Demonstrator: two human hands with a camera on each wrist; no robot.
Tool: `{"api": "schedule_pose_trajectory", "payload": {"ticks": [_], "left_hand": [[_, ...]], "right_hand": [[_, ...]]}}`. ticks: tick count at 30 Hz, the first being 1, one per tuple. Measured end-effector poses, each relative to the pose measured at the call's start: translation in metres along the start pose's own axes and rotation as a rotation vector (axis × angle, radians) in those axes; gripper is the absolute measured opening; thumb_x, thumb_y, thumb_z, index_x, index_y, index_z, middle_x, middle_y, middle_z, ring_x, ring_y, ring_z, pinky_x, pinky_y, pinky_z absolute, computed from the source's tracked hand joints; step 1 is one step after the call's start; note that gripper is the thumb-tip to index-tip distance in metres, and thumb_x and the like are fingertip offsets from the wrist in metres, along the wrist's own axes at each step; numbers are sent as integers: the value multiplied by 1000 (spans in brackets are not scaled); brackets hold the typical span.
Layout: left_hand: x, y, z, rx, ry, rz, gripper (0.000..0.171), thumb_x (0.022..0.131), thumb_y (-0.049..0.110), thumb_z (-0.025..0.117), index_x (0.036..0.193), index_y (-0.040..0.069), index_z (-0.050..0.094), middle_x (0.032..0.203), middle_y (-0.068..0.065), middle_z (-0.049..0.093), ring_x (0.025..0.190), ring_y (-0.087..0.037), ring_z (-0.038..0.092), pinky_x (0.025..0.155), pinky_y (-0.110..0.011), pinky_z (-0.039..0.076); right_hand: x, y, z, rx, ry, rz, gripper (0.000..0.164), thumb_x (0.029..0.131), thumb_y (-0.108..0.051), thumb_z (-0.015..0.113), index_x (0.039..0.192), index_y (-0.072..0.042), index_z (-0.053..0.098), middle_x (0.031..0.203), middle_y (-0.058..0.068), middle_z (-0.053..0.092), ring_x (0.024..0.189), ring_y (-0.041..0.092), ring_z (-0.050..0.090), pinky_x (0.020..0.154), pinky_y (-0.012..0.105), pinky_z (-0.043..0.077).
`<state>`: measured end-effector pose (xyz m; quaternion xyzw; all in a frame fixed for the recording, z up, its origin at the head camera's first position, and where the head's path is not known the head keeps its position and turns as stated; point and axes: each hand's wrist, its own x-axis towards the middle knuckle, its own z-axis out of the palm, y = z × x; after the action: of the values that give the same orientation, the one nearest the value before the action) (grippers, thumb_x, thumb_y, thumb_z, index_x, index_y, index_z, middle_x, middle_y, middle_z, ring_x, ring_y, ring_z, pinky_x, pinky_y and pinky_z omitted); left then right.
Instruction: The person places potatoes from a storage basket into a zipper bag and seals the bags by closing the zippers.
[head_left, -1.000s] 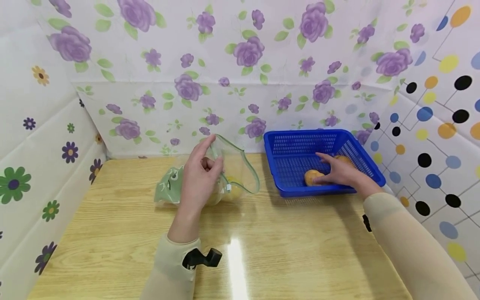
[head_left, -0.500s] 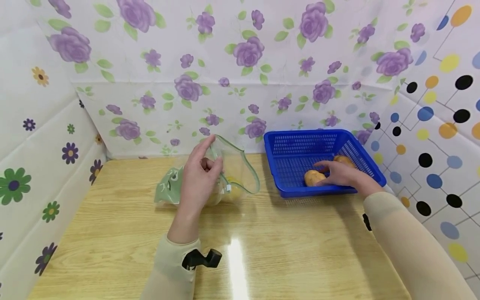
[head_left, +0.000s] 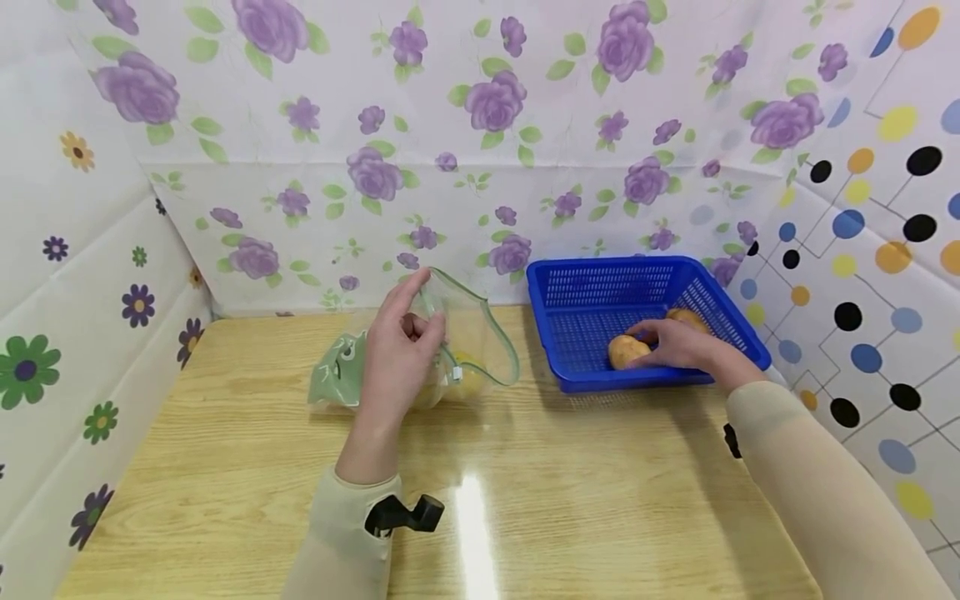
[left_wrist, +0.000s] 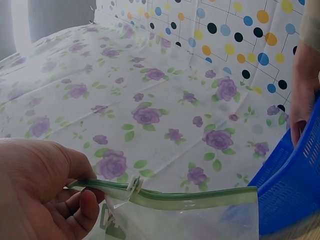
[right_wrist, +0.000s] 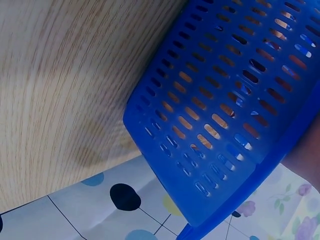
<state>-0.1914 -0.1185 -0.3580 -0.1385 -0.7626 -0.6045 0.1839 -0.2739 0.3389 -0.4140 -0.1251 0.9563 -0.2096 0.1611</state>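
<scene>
My left hand [head_left: 401,350] pinches the green-edged mouth of a clear zip bag [head_left: 487,333], holding it open toward the right. Yellowish contents show through the plastic low in the bag, and its green printed part lies left of the hand. In the left wrist view, thumb and fingers grip the zip strip [left_wrist: 200,199] near a white slider [left_wrist: 134,185]. Inside the blue basket [head_left: 558,354], my right hand [head_left: 675,344] has thumb and fingers around a potato [head_left: 627,352]. A second potato [head_left: 687,318] lies behind that hand. In the right wrist view, the basket wall mostly covers the hand.
The slotted basket stands at the back right of the wooden table [head_left: 562,500], close to the flowered backdrop [head_left: 450,225]. A dotted side sheet [head_left: 862,333] rises right of it. The basket's front rim lies under the right wrist.
The right hand's spread fingers have drawn in around the nearer potato, and more of that potato and of the one behind shows. The left hand and bag have stayed still.
</scene>
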Motion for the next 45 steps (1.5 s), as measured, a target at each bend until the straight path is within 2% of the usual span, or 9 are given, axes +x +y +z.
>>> {"api": "schedule_pose_trajectory", "payload": {"ticks": [6, 10, 15, 19, 26, 32, 37, 45], "left_hand": [[0, -2, 3, -14, -6, 15, 61, 105, 2, 68, 163, 16, 57, 157, -2, 57, 65, -16, 52, 52, -20, 41], [1, -3, 4, -21, 0, 12, 61, 105, 1, 69, 163, 16, 57, 157, 1, 56, 67, -17, 52, 53, -20, 42], [1, -3, 3, -35, 6, 17, 62, 104, 0, 69, 163, 16, 57, 157, 2, 56, 68, -17, 53, 54, -19, 42], [1, -3, 2, -33, 8, 25, 62, 104, 0, 69, 163, 17, 57, 157, 1, 56, 68, -17, 53, 55, -20, 43], [1, -2, 2, -28, 8, 22, 62, 104, 1, 70, 163, 16, 57, 157, 3, 56, 68, -17, 53, 55, -20, 43], [1, -1, 2, -34, 2, 12, 62, 105, 2, 69, 163, 17, 57, 158, 4, 55, 68, -17, 53, 54, -20, 43], [1, -1, 2, -29, -2, 12, 62, 105, 1, 69, 163, 17, 57, 158, 3, 55, 68, -17, 53, 55, -20, 43], [1, 1, 3, -19, -1, 11, 62, 104, 2, 69, 163, 16, 57, 159, 3, 55, 67, -16, 54, 55, -20, 43]], "right_hand": [[-4, -4, -2, 69, 76, 9, 78, 98, -40, 87, 157, 1, 57, 144, 27, 65, 124, 42, 64, 100, 57, 56], [-4, -12, -4, 118, 128, -3, 78, 98, -40, 87, 158, 0, 56, 146, 26, 65, 122, 38, 65, 100, 56, 55], [-2, -22, -6, 153, 158, -8, 80, 98, -40, 87, 161, -4, 53, 147, 24, 64, 121, 37, 64, 98, 53, 56], [-2, -31, -7, 225, 175, -6, 81, 100, -38, 86, 165, -7, 48, 150, 21, 61, 125, 38, 63, 97, 51, 56], [-6, -51, -6, 309, 215, -36, 82, 103, -37, 82, 170, -11, 43, 156, 21, 54, 135, 41, 57, 99, 55, 57], [-7, -71, -6, 338, 258, -76, 81, 101, -40, 84, 168, -14, 46, 158, 16, 53, 137, 38, 56, 101, 57, 57], [-6, -88, -6, 354, 288, -106, 80, 100, -40, 85, 167, -12, 49, 159, 17, 50, 140, 39, 54, 104, 60, 55], [-11, -114, -8, 417, 292, -140, 80, 99, -39, 86, 167, -16, 49, 157, 12, 50, 142, 36, 55, 104, 58, 57]]}}
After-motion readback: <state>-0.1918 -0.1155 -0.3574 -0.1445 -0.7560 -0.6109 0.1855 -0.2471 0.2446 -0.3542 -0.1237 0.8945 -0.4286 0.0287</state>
